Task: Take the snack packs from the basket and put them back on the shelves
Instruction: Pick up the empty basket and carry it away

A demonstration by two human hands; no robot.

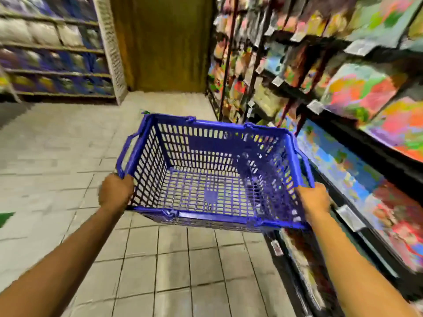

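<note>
A blue plastic basket (pixel 212 217) hangs in the air in front of me, above the tiled floor. Nothing lies inside it; the floor shows through its mesh bottom. My left hand (pixel 116 192) grips the basket's near left corner. My right hand (pixel 314 200) grips its near right corner. Both handles are folded down along the rim. Snack packs (pixel 357 90) in bright colours fill the shelves on the right, blurred by motion.
The dark shelving (pixel 343 216) with white price tags runs along the right, close to the basket's right side. A second shelf unit (pixel 57 72) with purple and white packs stands at the far left. A brown door (pixel 164 42) closes the aisle's end. Grey tiled floor (pixel 171 271) lies below.
</note>
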